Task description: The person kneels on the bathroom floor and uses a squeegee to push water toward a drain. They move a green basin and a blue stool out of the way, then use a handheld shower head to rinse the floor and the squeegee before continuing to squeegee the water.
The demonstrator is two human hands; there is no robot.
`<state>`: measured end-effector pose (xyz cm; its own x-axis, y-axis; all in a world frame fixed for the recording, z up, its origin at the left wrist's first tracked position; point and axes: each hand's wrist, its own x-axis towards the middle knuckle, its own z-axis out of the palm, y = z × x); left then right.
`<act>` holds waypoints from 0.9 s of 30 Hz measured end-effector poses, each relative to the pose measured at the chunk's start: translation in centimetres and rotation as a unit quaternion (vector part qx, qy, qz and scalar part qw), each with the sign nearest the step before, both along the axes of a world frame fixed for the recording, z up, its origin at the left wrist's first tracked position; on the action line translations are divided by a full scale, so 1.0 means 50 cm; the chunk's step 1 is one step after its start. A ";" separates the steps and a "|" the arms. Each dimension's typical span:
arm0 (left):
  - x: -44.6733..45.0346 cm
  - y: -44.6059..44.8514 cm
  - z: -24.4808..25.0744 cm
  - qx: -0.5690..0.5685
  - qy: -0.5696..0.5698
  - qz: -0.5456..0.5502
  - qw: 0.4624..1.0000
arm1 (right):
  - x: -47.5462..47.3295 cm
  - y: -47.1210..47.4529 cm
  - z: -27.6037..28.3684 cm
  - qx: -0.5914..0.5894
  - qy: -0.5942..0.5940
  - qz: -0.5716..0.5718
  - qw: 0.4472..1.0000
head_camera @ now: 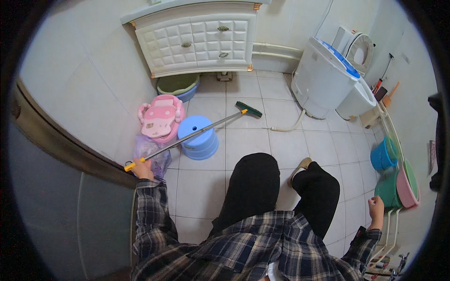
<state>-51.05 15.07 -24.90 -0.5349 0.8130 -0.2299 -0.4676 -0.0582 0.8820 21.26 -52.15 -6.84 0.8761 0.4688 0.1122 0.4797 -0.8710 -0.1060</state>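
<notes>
My left hand [143, 169], at the left by the door frame, is closed around the yellow grip of a long-handled floor brush [225, 119]. The brush's metal pole slants up to the right over a blue plastic stool [200, 147], and its green bristle head lies on the white floor tiles. Whether the pole touches the stool I cannot tell. Beneath my left hand and beside it is a purple plastic bag [160, 159]. My right hand [376, 210] is held out at the right with curled fingers and nothing visible in it, near a green bucket [385, 191].
A pink plastic potty seat [161, 117] and stacked basins [188, 92] are at the left, below a white vanity cabinet [207, 38]. A washing machine [318, 77] with its drain hose [286, 129] stands before the toilet [358, 52]. Buckets and basins line the right wall.
</notes>
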 end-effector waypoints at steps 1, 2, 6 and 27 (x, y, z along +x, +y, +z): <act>-0.016 0.016 0.000 -0.006 0.002 0.002 1.000 | -0.012 -0.017 -0.004 -0.017 0.023 -0.048 0.998; -0.035 0.036 0.004 -0.016 0.000 -0.001 1.000 | -0.025 -0.031 -0.009 -0.019 0.025 -0.056 0.998; -0.091 0.113 0.009 -0.035 0.006 -0.080 0.996 | -0.088 -0.079 -0.013 -0.052 0.057 -0.119 0.990; -0.002 0.436 0.005 -0.140 0.118 -0.175 0.967 | -0.179 -0.198 -0.079 -0.113 0.143 -0.249 0.951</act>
<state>-51.13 36.86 -24.65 -0.3034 0.8769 -0.3727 -0.1992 0.3242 0.9248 12.29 -62.06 -10.81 0.9754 -0.0286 -0.2188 -0.0189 -0.9988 0.0462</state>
